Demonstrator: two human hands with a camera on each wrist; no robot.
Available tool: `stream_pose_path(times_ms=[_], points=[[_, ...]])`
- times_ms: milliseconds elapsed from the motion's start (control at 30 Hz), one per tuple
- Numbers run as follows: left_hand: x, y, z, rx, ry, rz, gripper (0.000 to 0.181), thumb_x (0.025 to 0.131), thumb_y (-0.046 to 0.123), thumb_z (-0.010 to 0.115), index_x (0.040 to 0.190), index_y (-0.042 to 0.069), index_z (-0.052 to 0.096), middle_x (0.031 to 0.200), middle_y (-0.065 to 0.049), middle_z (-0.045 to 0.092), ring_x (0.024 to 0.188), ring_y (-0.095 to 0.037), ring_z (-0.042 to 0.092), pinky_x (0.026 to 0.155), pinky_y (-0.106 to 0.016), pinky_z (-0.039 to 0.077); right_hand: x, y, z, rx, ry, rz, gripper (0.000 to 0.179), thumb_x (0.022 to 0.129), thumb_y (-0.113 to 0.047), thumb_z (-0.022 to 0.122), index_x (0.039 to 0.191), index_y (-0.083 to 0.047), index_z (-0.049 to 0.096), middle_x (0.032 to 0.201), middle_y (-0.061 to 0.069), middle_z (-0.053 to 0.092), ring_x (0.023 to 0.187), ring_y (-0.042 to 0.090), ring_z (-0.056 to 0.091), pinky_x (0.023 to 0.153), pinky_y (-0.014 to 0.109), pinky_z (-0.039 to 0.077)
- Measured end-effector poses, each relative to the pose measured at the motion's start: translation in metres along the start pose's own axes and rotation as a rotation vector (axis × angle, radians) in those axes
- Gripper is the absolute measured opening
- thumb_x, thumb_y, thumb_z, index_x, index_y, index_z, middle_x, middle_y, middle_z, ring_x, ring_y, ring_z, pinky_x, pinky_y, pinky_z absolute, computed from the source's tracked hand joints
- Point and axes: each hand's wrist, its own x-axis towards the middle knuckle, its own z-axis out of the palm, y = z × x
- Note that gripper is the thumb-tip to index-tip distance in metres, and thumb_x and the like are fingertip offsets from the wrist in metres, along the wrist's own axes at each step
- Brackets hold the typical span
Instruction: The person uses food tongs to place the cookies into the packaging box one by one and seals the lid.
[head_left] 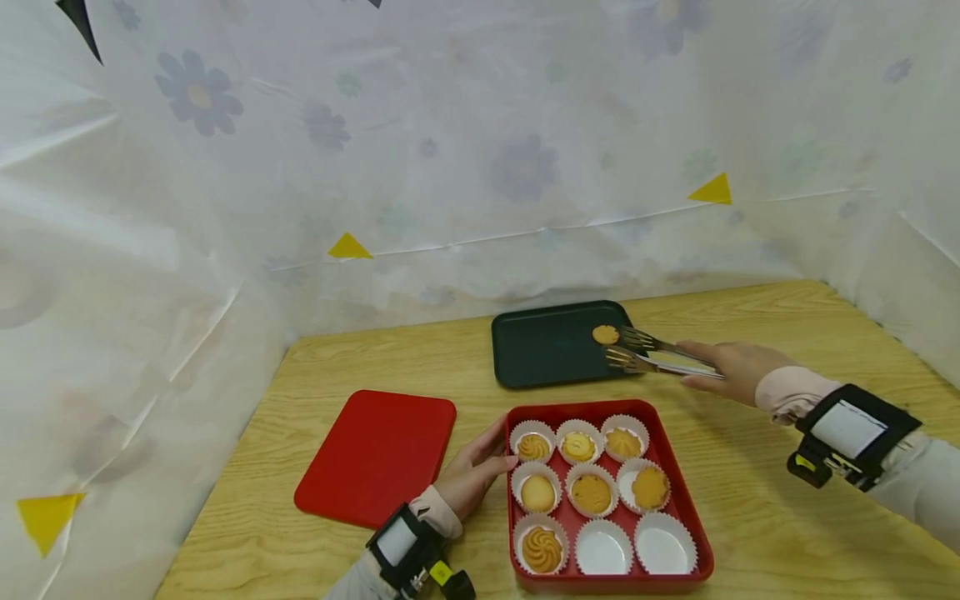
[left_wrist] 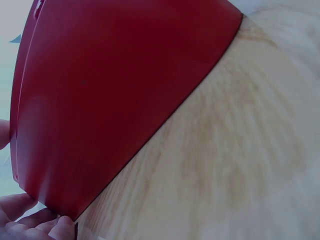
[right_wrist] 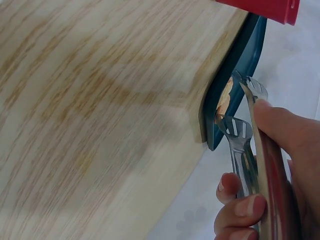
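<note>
In the head view my right hand (head_left: 738,371) grips metal tongs (head_left: 663,367) with fork-shaped ends. The parted tips stand at a round cookie (head_left: 605,334) near the right end of the dark green tray (head_left: 536,382); the right wrist view shows the cookie (right_wrist: 226,97) between them. My left hand (head_left: 474,471) holds the left side of a red box (head_left: 693,521), thumb at the rim and fingers against the outside wall (left_wrist: 115,90). Inside the box are rows of white paper cups; several hold cookies, such as a swirled one (head_left: 542,550). Two front cups (head_left: 664,543) are bare.
A flat red lid (head_left: 378,458) lies on the wooden table (head_left: 247,500) to the left of the box. The green tray lies behind the box, near the table's back edge. A flower-patterned white sheet (head_left: 450,167) hangs behind and beside the table.
</note>
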Motion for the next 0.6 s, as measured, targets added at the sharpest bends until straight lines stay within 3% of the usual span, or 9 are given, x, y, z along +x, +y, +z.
stream_pose_path(times_ms=[600], points=[[-0.0001, 0.0016, 0.0009, -0.008, 0.002, -0.006, 0.068, 0.095, 0.005, 0.051, 0.154, 0.002, 0.018, 0.159, -0.018, 0.021, 0.147, -0.033, 0.016, 0.119, -0.048, 0.015, 0.0043, 0.0005, 0.0051, 0.003, 0.022, -0.056, 0.057, 0.088, -0.031, 0.068, 0.132, 0.002, 0.054, 0.105, 0.030, 0.067, 0.087, 0.041, 0.068, 0.074, 0.056, 0.054]])
